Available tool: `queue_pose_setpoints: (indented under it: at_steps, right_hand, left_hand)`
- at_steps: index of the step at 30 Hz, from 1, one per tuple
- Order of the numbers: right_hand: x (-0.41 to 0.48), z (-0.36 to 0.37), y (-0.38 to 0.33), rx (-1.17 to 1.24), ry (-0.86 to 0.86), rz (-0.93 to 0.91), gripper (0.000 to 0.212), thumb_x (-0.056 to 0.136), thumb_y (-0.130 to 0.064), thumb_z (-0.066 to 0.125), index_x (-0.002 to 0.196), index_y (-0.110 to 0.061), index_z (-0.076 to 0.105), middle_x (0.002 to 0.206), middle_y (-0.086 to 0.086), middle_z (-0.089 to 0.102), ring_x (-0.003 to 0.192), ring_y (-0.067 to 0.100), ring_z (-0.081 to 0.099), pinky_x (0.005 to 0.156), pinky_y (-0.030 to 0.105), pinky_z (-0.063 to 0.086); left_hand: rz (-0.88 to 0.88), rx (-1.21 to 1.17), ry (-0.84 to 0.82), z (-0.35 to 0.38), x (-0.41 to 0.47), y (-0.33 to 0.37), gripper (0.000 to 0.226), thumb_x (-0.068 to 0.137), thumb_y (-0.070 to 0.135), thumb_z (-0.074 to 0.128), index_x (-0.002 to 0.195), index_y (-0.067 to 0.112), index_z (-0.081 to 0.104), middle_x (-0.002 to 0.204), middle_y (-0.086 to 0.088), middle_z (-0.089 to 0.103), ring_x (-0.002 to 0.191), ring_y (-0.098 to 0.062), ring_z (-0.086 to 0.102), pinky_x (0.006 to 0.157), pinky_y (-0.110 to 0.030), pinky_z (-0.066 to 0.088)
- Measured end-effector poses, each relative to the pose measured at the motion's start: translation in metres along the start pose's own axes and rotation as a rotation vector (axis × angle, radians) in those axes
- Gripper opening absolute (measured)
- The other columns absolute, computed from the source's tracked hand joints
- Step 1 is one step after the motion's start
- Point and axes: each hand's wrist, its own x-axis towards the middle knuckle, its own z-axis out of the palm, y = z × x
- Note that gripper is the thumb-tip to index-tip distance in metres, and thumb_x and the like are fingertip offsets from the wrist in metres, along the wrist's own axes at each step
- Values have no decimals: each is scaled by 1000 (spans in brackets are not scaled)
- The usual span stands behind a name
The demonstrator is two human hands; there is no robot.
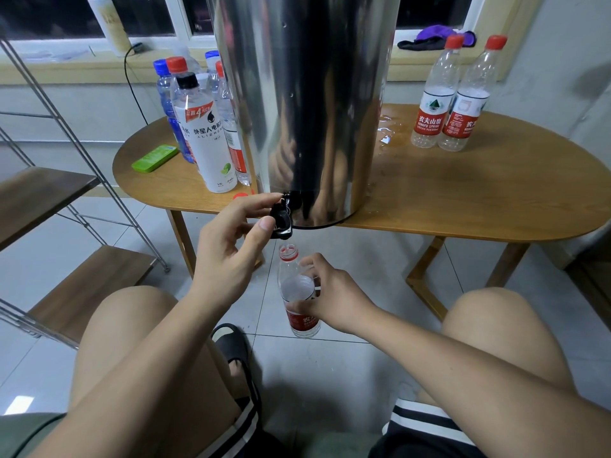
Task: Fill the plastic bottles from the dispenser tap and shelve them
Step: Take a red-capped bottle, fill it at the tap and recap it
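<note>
Steel dispenser (307,94) on desk (479,193), filling step: fingers (254,203) of left hand (231,246) pinch black tap (282,216), right hand (334,292) grips uncapped bottle (297,282) beneath; next likely closing tap, capping.

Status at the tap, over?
Left hand pinches tap. Right hand holds uncapped bottle under it. Nothing in the way; water spilled on table.

Left hands (231,249): raised, thumb and forefinger pinching the tap (281,217); forearm enters from 7 o'clock.
Right hands (334,297): lower, fingers curled round the bottle (302,320); forearm enters from 4 o'clock.
</note>
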Motion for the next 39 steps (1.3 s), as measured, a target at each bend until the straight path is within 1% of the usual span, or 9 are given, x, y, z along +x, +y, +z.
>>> queue_pose_setpoints:
  at_steps: [3, 9, 15, 20, 26, 29, 33, 36, 39]
  right_hand:
    - [1, 2, 2, -3, 1, 1, 80, 73, -51, 95, 135, -35, 47, 128, -8, 67, 113, 15, 68, 97, 39, 60]
    - [2, 5, 6, 15, -7, 12, 84, 66, -60, 90, 136, -35, 52, 129, -9, 69, 113, 13, 69, 97, 40, 60]
    - [3, 6, 10, 10, -17, 15, 81, 70, -55, 93, 138, -32, 54, 133, -11, 67, 116, 12, 67, 100, 38, 59]
    - [3, 7, 11, 11, -34, 26, 86, 61, -66, 86, 134, -36, 53, 132, -11, 67, 115, 12, 68, 98, 38, 61]
    - [5, 9, 14, 16, -32, 21, 76, 71, -51, 95, 132, -34, 53, 129, -7, 68, 111, 13, 69, 96, 34, 60]
    - [5, 9, 15, -2, -32, 18, 75, 72, -51, 95, 132, -34, 53, 130, -6, 68, 112, 13, 68, 95, 31, 59]
    - [6, 8, 15, -26, -33, 18, 74, 74, -50, 94, 132, -32, 53, 130, -4, 69, 110, 15, 67, 87, 25, 53]
    - [6, 8, 15, -36, -40, 20, 74, 75, -49, 94, 133, -31, 53, 130, -4, 68, 110, 16, 66, 85, 24, 50]
    - [5, 8, 16, -36, -36, 21, 73, 74, -48, 95, 132, -31, 53, 128, -4, 69, 109, 16, 67, 86, 25, 51]
  left_hand:
    - [-3, 3, 0, 0, 0, -1, 29, 110, 21, 56, 135, 20, 70, 124, -1, 76, 120, -28, 72, 96, -59, 59]
    - [-4, 4, 5, 0, 0, -1, 31, 110, 26, 56, 136, 18, 70, 125, -1, 75, 121, -28, 71, 96, -62, 59]
    - [-5, 2, 5, 1, -1, -2, 31, 110, 27, 55, 136, 20, 70, 126, 0, 75, 122, -28, 71, 95, -64, 58]
    - [-9, 1, 6, 0, 0, -3, 30, 110, 26, 56, 136, 21, 70, 125, 1, 75, 122, -28, 71, 95, -63, 58]
    - [-9, -7, 4, 1, 0, -3, 29, 110, 22, 56, 135, 26, 70, 125, -1, 76, 120, -29, 71, 95, -64, 58]
    - [-13, -9, 2, 1, 0, -4, 29, 110, 24, 56, 135, 26, 70, 125, -2, 76, 121, -29, 71, 96, -65, 57]
    - [-15, -12, 1, 1, 0, -4, 29, 110, 26, 56, 136, 25, 70, 125, -1, 76, 121, -29, 71, 96, -64, 57]
    - [-14, -5, 0, 1, 0, -3, 30, 110, 26, 56, 136, 21, 70, 126, -1, 76, 122, -28, 71, 96, -64, 58]
    - [-10, -4, -1, 0, 0, -3, 31, 110, 26, 56, 137, 21, 70, 126, -1, 76, 122, -28, 71, 96, -64, 58]
